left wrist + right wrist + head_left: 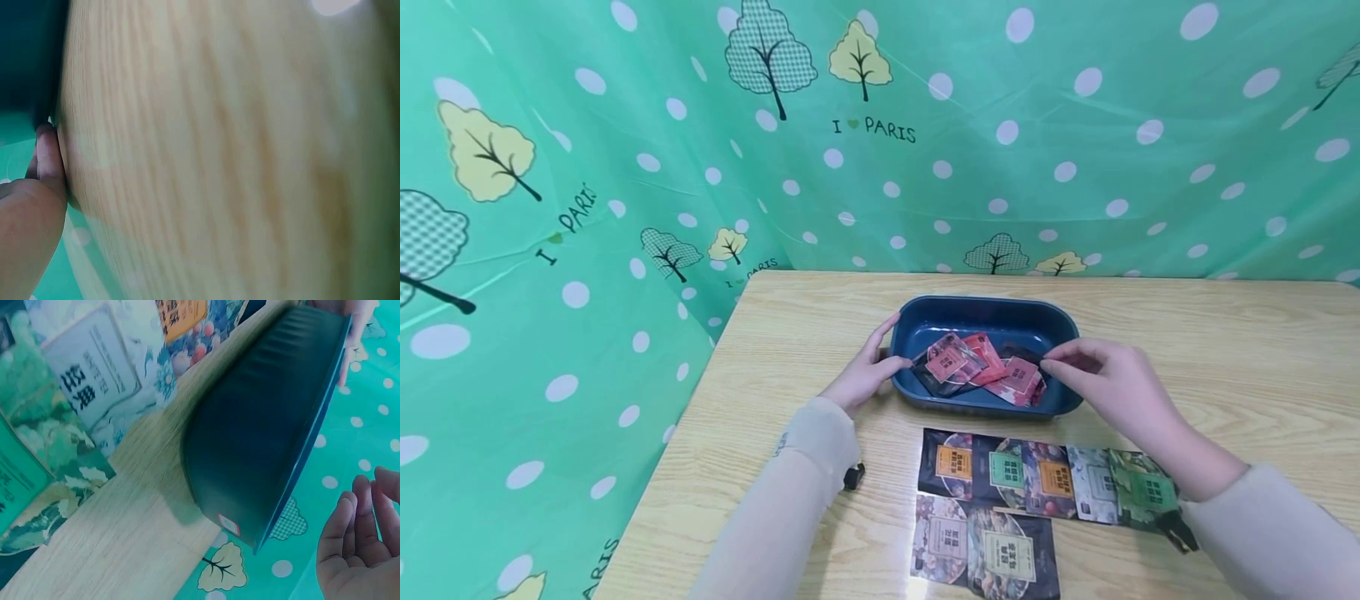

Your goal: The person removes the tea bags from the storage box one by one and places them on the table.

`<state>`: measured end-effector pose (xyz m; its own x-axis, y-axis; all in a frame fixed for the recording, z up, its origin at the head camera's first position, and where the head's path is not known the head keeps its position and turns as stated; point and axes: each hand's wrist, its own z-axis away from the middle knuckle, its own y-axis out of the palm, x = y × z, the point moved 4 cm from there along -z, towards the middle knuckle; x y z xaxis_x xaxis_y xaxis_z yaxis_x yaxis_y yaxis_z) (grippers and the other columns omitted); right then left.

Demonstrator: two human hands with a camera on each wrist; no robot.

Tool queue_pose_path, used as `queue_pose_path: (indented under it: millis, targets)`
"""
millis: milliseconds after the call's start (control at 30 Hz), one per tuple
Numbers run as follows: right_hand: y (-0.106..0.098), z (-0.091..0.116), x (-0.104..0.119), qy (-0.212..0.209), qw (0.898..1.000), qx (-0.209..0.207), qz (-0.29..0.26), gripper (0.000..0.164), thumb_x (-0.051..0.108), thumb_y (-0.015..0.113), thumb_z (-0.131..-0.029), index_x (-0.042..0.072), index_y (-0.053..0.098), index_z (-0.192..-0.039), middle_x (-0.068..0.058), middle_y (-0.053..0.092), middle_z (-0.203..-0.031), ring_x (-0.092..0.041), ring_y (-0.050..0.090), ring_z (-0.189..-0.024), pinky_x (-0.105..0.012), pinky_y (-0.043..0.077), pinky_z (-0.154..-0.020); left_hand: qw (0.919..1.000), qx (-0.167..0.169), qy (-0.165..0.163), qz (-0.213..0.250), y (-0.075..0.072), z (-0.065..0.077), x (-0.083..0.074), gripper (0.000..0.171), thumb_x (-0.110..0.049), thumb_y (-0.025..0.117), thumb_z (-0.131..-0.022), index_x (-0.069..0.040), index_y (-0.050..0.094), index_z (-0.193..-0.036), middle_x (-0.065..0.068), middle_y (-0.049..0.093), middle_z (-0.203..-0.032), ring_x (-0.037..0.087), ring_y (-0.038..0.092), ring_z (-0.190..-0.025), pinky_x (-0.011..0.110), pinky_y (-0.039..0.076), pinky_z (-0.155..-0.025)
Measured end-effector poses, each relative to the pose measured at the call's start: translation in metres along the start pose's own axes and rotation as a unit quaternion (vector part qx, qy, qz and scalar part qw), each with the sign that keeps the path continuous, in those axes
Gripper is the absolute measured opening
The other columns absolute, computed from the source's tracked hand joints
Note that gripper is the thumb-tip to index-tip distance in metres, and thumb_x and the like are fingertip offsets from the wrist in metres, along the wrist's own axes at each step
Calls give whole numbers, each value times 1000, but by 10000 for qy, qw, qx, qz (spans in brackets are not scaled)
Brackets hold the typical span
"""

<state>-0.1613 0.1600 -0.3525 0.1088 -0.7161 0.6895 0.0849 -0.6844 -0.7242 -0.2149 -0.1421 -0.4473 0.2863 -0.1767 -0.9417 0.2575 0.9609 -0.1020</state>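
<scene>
Left hand (867,372), fingers wide, braces box (985,313); right hand (1112,375) narrow beside packets (1019,377) inside, grip cannot be told; best handle single packets by edges, clear of rim.

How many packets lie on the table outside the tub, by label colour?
Orange-label packets: 2
Green-label packets: 2
Pale-label packets: 3
Total: 7
</scene>
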Motion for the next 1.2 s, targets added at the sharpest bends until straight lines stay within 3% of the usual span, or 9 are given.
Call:
queue_pose_path:
  millis: [333, 567, 767, 900, 1000, 1200]
  targets:
    - [13, -16, -5, -149, 9994, 96, 284, 27, 22, 70, -92, 1, 72, -109, -17, 73, -99, -22, 64, -81, -31, 50, -66, 10000, -4, -69, -39, -1, 1, 1, 78, -19, 64, -89, -49, 27, -151, 18, 52, -141, 29, 50, -130, 53, 27, -116]
    - [22, -22, -9, -298, 9956, 106, 883, 28, 20, 69, -92, -1, 71, -111, -21, 71, -105, -26, 64, -84, -44, 54, -73, 10000, 9, -92, -17, -2, 1, 2, 78, -20, 65, -89, -50, 28, -151, 18, 51, -142, 30, 50, -131, 54, 26, -116]
    - [29, -27, -12, -265, 9916, 223, 1249, 32, 22, 69, -93, -2, 69, -114, -22, 69, -105, -24, 59, -77, -39, 51, -67, 9999, 95, -102, 47, 0, 2, -2, 79, -17, 63, -90, -44, 25, -154, 21, 49, -143, 33, 49, -132, 55, 24, -117]
    - [34, -30, -12, -183, 9886, 475, 1418, 37, 23, 69, -93, -4, 68, -118, -25, 67, -114, -34, 64, -93, -49, 54, -81, 9997, 189, -108, 121, 3, 9, -12, 81, -13, 61, -90, -37, 22, -157, 25, 49, -142, 35, 49, -132, 54, 24, -117]
    - [40, -36, -12, -50, 9862, 698, 1503, 40, 23, 69, -93, -5, 66, -121, -27, 64, -122, -41, 60, -112, -56, 48, -95, 9998, 171, -88, 107, 3, 14, -17, 80, -12, 60, -90, -36, 23, -157, 25, 48, -142, 35, 49, -132, 55, 25, -117]
    - [48, -45, -12, 40, 9811, 868, 1728, 46, 22, 71, -91, -8, 62, -125, -30, 62, -125, -44, 57, -116, -58, 45, -99, 9999, 59, -70, 51, 1, 4, -5, 77, -17, 62, -91, -44, 26, -154, 21, 51, -140, 33, 50, -130, 55, 27, -116]
